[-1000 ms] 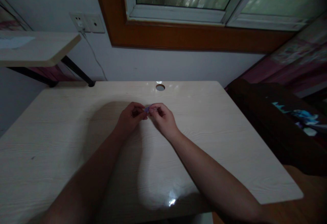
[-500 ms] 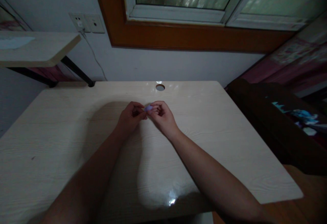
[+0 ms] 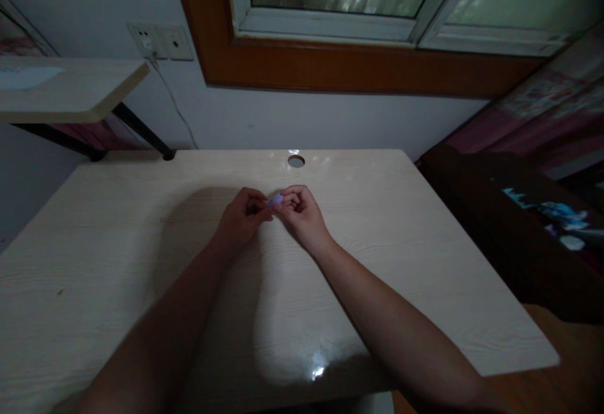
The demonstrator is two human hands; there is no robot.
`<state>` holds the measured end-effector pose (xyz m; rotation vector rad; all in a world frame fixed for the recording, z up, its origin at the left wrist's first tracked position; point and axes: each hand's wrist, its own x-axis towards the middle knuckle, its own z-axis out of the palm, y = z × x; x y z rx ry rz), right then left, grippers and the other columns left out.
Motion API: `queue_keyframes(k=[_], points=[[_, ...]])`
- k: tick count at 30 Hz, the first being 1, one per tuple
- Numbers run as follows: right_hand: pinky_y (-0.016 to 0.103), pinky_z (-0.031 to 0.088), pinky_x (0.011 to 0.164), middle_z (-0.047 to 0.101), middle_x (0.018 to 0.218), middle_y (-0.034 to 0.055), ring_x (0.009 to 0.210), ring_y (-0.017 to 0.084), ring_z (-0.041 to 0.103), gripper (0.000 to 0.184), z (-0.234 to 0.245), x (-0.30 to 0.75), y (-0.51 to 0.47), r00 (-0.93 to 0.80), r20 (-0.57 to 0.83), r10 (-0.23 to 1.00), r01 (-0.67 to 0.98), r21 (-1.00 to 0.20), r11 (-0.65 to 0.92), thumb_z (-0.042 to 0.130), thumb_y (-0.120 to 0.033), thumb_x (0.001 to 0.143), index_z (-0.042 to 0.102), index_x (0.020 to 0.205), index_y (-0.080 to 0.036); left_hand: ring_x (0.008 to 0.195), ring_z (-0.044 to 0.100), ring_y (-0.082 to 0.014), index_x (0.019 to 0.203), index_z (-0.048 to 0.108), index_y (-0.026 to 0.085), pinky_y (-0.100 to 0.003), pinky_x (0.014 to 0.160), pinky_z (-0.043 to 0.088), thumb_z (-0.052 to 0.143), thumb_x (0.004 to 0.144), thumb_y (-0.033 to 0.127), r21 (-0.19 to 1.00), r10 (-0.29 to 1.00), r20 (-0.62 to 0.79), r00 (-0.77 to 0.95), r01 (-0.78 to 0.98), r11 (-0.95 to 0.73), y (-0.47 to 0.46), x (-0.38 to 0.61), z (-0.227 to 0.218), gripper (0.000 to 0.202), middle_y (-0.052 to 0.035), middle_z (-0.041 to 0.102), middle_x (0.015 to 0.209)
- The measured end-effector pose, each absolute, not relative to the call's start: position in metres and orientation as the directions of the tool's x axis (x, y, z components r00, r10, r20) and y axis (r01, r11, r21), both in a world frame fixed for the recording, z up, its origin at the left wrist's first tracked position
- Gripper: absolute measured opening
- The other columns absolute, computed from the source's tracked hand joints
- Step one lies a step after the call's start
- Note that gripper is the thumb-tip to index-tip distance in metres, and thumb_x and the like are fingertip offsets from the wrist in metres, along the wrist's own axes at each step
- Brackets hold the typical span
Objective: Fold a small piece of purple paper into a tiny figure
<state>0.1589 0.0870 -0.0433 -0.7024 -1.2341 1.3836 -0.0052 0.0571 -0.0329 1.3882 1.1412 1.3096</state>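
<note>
1. Clock directions are taken from the purple piece (image 3: 275, 200). Near at 6 o'clock, the table (image 3: 401, 231) carries a patch of glare.
2. At 8 o'clock, the left hand (image 3: 240, 220) has thumb and forefinger pinched together at the piece's left end; it has barely shifted in the last second.
3. At 4 o'clock, the right hand (image 3: 306, 219) has its thumb against the piece and its forefinger arched at the right end, the other fingers curled behind. A second ago these fingertips were bunched over it.
4. The piece is held between both hands above the table; more of it shows than a second ago, and it looks narrower than half a second ago.
5. Beyond, at 1 o'clock, is a hole (image 3: 296, 162); farther, at 11, a socket (image 3: 147, 41).
</note>
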Motion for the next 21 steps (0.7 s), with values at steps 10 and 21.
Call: queue_keyframes(k=[10, 21], points=[[0.029, 0.048, 0.068, 0.065, 0.074, -0.0054, 0.069, 0.013, 0.062, 0.029, -0.0409, 0.1613, 0.0851, -0.179, 0.243, 0.953, -0.336, -0.926, 0.172, 0.078, -0.030, 0.079, 0.056, 0.098, -0.026, 0.067, 0.068, -0.0132, 0.098, 0.055, 0.020, -0.025, 0.065, 0.052, 0.079, 0.078, 0.034, 0.978, 0.981, 0.191, 0.022, 0.082, -0.192, 0.0552, -0.0033, -0.0300, 0.035, 0.0022, 0.066, 0.075], [0.032, 0.052, 0.073, 0.065, 0.075, -0.0055, 0.071, 0.014, 0.065, 0.030, -0.0411, 0.1601, 0.0822, -0.166, 0.251, 0.954, -0.321, -0.928, 0.188, 0.070, -0.037, 0.087, 0.050, 0.108, -0.029, 0.064, 0.068, -0.0124, 0.096, 0.054, 0.019, -0.024, 0.063, 0.053, 0.081, 0.075, 0.033, 0.987, 0.987, 0.159, 0.007, -0.007, -0.159, 0.0560, -0.0026, -0.0287, 0.037, 0.0032, 0.066, 0.073]])
